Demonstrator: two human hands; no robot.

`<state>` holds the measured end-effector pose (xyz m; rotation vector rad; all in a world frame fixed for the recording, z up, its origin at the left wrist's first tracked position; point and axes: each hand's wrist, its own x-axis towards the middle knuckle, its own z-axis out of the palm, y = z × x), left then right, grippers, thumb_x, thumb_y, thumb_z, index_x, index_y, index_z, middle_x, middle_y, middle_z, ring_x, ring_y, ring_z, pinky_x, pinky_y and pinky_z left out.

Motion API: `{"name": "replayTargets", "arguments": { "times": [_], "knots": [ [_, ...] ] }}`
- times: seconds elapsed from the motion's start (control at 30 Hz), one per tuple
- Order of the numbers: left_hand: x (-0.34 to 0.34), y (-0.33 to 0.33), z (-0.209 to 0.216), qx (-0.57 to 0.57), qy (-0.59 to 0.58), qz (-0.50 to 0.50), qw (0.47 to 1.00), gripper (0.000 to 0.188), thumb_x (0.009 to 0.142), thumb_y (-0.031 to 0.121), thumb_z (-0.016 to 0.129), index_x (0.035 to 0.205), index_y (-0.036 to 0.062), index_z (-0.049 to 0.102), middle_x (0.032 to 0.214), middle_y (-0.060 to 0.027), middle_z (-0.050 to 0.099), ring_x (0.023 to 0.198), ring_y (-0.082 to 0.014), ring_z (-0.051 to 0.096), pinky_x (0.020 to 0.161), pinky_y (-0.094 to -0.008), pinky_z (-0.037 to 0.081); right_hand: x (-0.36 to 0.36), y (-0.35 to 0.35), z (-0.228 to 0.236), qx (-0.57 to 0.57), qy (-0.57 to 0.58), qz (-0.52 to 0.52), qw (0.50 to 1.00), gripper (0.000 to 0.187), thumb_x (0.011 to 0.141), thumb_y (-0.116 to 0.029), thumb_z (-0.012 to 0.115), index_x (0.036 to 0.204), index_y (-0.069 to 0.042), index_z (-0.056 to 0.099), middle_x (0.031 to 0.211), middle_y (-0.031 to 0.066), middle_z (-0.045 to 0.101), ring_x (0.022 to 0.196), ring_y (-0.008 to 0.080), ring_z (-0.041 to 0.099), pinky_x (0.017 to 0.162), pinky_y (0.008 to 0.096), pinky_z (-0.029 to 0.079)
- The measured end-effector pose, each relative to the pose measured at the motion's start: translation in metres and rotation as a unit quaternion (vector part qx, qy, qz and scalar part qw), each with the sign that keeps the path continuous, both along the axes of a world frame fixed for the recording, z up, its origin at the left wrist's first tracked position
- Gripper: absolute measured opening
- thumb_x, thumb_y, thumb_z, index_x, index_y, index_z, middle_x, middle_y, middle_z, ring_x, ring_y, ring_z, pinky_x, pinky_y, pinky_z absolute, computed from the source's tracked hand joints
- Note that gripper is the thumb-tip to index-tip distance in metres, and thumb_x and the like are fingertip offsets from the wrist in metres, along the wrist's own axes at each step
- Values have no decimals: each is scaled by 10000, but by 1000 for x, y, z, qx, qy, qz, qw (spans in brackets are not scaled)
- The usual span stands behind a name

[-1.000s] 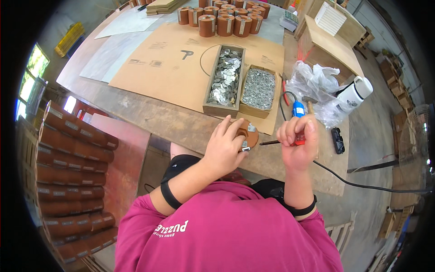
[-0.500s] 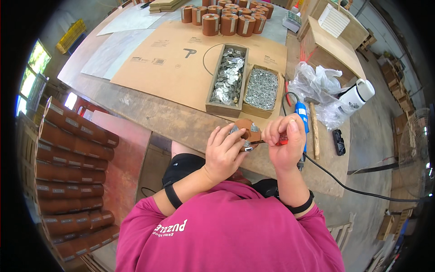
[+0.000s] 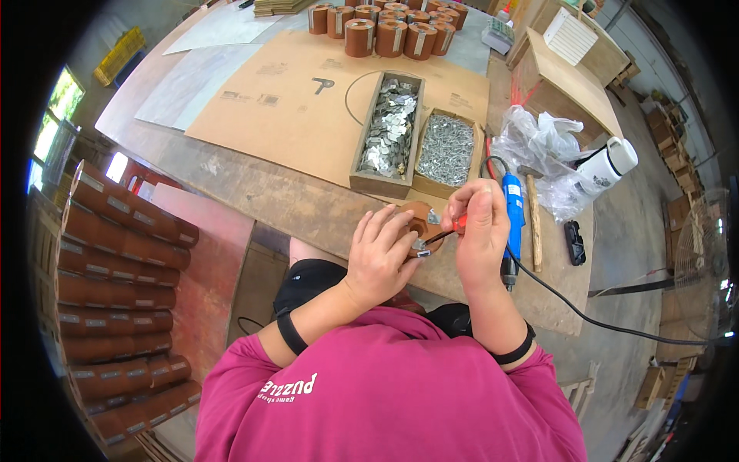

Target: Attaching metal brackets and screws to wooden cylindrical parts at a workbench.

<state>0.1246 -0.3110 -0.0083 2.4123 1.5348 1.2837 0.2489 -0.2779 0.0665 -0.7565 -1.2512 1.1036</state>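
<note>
Brown roll (image 3: 430, 230) at right of left hand (image 3: 379, 256), clamped under fingers; right hand (image 3: 480, 222) clamped on red-handled screwdriver (image 3: 460, 224).

A red-handled screwdriver (image 3: 442, 235) slants over a round brown block (image 3: 430, 230) (metal tabs (image 3: 433, 217) on top).

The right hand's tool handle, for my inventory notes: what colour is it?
Red; the handle shows best in the head view.

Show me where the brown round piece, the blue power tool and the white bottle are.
Brown round piece (image 3: 419, 210): head view, its brown face.
Blue power tool (image 3: 513, 212): head view, blue casing.
White bottle (image 3: 606, 163): head view, its side.
</note>
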Motion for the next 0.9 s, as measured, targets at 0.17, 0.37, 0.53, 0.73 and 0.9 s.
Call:
{"name": "replayTargets", "arguments": {
  "times": [0.17,0.37,0.53,0.73,0.9],
  "knots": [
    [-1,1,1,1,-13,-10,1000,374,561,190,726,892,67,603,1111,-93,521,1084,-321,452,893,-470,356,-3,-4,-2,-26,16,18,999,222,916,-250,435,909,-35,490,667,-18,434,569,30,394,518,179,333],
    [-3,5,-4,11,-15,-33,999,364,573,175,698,890,46,575,1121,-116,506,1060,-325,461,874,-472,368,-1,-2,-3,62,-71,36,995,251,920,-215,384,883,6,499,693,36,441,526,86,402,453,212,339],
    [-3,5,-6,22,-26,-38,999,349,581,169,690,889,45,586,1084,-100,528,1033,-315,481,853,-457,388,3,-1,3,-4,-104,123,987,208,822,-178,463,790,21,513,584,48,462,495,85,413,426,210,305],
    [-2,4,-3,27,-29,-55,998,345,575,174,695,878,41,596,1041,-81,548,1010,-295,499,835,-447,399,26,38,4,-102,-23,393,914,274,754,-251,511,685,9,458,518,47,403,439,75,328,404,218,270],
    [-1,3,-2,13,-33,-44,998,357,566,139,716,885,28,601,1012,-110,549,981,-309,516,812,-436,413,-1,14,7,-74,5,150,986,111,825,-107,451,879,-16,423,707,66,471,533,96,426,488,209,353]
  ]
}}
